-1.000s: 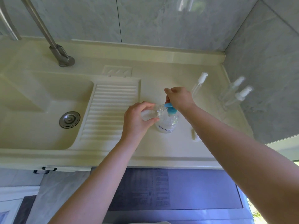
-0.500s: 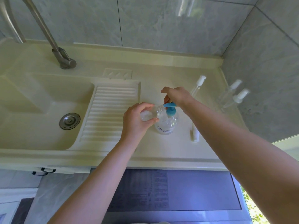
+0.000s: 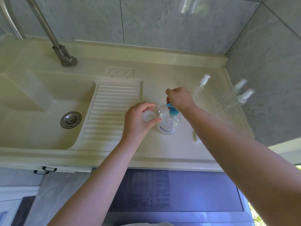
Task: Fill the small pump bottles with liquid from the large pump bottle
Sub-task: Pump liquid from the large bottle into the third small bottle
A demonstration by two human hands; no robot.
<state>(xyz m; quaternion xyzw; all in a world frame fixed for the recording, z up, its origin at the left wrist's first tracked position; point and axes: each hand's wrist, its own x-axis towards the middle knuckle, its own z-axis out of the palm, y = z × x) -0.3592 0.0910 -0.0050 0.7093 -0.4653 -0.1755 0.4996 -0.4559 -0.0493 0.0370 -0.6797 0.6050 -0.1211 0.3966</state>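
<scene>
Fingers of the left hand (image 3: 140, 119) curl round a small pump bottle (image 3: 152, 114), tilted, its neck at the blue spout of the large pump bottle (image 3: 169, 123) standing on the table (image 3: 162, 75). Right hand (image 3: 179, 97) grips the pump head. Filling seems underway; next, press down steadily. Liquid level is unreadable.

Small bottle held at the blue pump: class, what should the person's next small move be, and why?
Probably press the blue pump head down with the right hand. The left hand holds the uncapped small bottle tilted, with its open neck at the nozzle of the large pump bottle, so a press should send liquid in.
</scene>
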